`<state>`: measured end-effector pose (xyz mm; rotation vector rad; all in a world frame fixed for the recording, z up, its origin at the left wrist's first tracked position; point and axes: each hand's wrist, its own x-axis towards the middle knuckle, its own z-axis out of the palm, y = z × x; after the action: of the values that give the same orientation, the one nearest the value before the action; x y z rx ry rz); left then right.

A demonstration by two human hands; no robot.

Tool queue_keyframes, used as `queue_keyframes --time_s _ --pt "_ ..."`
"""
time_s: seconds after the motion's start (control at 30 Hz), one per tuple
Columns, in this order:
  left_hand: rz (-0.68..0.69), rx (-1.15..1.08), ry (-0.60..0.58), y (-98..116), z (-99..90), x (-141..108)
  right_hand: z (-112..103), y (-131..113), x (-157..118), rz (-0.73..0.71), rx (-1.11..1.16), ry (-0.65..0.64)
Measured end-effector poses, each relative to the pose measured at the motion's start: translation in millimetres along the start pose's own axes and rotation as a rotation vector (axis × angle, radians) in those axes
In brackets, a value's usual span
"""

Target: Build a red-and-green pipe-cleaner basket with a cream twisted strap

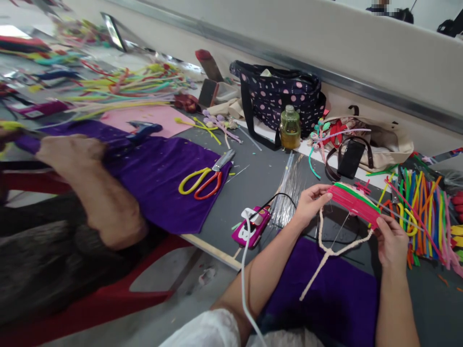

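Observation:
Between my two hands is a curved pipe-cleaner piece (354,205) in bright pink, with a green and a whitish band along its far edge. My left hand (311,206) pinches its left end between thumb and fingers. At the right end, my right hand (392,241) grips it the same way. A cream twisted pipe-cleaner stem (315,275) hangs below, forking into two arms toward the piece's ends. Underneath lies a purple cloth (325,279). A magenta device with a white cable (251,226) rests left of my left hand, beside a bundle of clear thin sticks (287,193).
Coloured pipe cleaners (425,217) are heaped at the right. Yellow-and-red-handled scissors (206,180) lie on another purple cloth. A dark patterned bag (282,91), a bottle (290,127) and a phone (350,158) stand along the wall. A co-worker's arm (90,178) reaches in from the left, blurred.

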<state>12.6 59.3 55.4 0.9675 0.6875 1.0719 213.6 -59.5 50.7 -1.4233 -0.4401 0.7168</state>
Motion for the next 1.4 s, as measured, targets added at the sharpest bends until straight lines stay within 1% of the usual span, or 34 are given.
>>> queue_keyframes --time_s 0.2,0.4,0.6,0.83,1.0,1.3,1.4 --pt "0.009 -0.001 0.078 4.1 2.5 -2.1 0.9 2.4 -0.4 -0.048 -0.038 0.016" --pt "0.072 0.049 0.149 2.6 3.6 -2.3 3.9 2.6 -3.1 -0.06 -0.048 0.004" --pt "0.01 -0.016 0.156 6.4 1.3 -0.2 4.4 0.4 -4.8 -0.059 -0.029 0.005" --pt "-0.092 -0.171 0.115 4.8 -2.5 3.8 3.7 0.3 -4.6 -0.04 0.008 -0.025" --pt "-0.106 -0.196 0.112 0.1 -4.1 6.1 4.9 -0.4 -4.8 -0.035 0.014 -0.011" --pt "-0.065 -0.141 0.059 3.7 -1.1 1.6 2.7 0.1 -2.0 -0.037 0.047 -0.005" --pt "-0.011 -0.124 -0.008 3.0 -1.4 0.6 0.4 0.8 0.1 -0.018 0.073 0.005"
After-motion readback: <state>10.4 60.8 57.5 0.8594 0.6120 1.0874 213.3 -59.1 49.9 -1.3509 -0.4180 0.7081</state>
